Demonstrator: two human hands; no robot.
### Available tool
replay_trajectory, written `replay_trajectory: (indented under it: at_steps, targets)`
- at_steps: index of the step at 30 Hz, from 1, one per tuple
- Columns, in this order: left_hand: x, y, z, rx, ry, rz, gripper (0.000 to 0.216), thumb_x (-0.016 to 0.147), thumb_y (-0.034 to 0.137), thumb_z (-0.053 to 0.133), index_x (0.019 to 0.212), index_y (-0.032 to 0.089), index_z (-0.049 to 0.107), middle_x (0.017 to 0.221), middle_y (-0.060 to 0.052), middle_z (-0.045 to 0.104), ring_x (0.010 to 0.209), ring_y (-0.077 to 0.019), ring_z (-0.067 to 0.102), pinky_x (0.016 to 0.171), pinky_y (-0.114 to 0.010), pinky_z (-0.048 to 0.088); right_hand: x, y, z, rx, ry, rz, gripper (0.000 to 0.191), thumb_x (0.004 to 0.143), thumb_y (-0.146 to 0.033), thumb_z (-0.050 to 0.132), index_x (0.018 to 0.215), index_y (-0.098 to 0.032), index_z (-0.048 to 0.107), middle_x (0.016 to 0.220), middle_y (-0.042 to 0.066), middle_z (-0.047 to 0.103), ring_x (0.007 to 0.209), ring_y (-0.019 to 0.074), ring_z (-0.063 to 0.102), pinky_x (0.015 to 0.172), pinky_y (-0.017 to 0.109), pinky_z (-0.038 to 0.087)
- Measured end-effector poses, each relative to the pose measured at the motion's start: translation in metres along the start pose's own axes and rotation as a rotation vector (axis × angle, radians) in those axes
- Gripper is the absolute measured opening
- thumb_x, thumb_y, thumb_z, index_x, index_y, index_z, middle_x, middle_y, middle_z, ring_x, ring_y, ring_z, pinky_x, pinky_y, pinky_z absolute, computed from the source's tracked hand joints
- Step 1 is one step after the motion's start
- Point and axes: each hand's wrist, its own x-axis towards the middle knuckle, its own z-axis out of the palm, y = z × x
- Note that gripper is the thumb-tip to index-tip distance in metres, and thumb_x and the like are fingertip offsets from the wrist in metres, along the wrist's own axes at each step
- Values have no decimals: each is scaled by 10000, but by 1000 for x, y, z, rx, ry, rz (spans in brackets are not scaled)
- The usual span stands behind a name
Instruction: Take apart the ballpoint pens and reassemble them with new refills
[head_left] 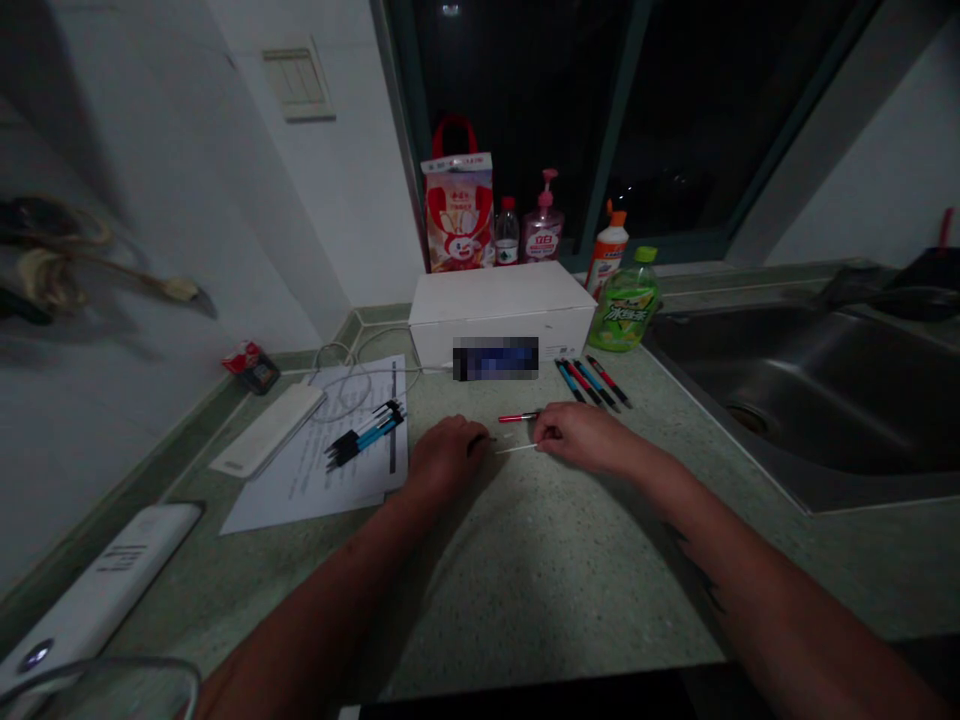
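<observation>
My right hand [581, 435] pinches one end of a thin white pen refill [516, 449], which points left just above the counter. My left hand [448, 452] is closed beside the refill's other end. A small dark tip shows at its fingers, too small to name. Just beyond both hands lies a red pen barrel [516, 418], its right end close to my right fingers. Several red and blue pens [591, 383] lie in a row behind my right hand. More pens, blue and clear with black grips [366, 434], rest on printed paper [300, 490] to the left.
A white box [502, 300] stands at the back, with a blurred-out dark device [495, 358] before it. A green soap bottle [625, 305] stands beside the box. On the right is a metal sink [825, 400]. White power strips [270, 430] and cables lie left on the counter [525, 600].
</observation>
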Motion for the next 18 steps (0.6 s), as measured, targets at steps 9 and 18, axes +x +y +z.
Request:
replay_trajectory:
  at_steps: [9, 18]
  targets:
    - [-5, -3, -4, -228, 130, -1, 279, 966, 238, 497, 1142, 208, 711, 986, -65, 643, 906, -196, 627, 816, -319, 480, 1, -18, 9, 13, 150, -46, 65, 911, -150, 720, 960, -192, 710, 932, 19, 670, 846, 166, 614, 731, 250, 402]
    - [-13, 8, 2, -640, 48, -3, 142, 896, 263, 601, 1005, 206, 671, 980, -26, 729, 905, -177, 675, 842, -300, 526, 1, -34, 22, 83, 191, -180, 111, 946, -157, 684, 1044, -206, 675, 1004, 30, 667, 939, 184, 630, 781, 272, 430]
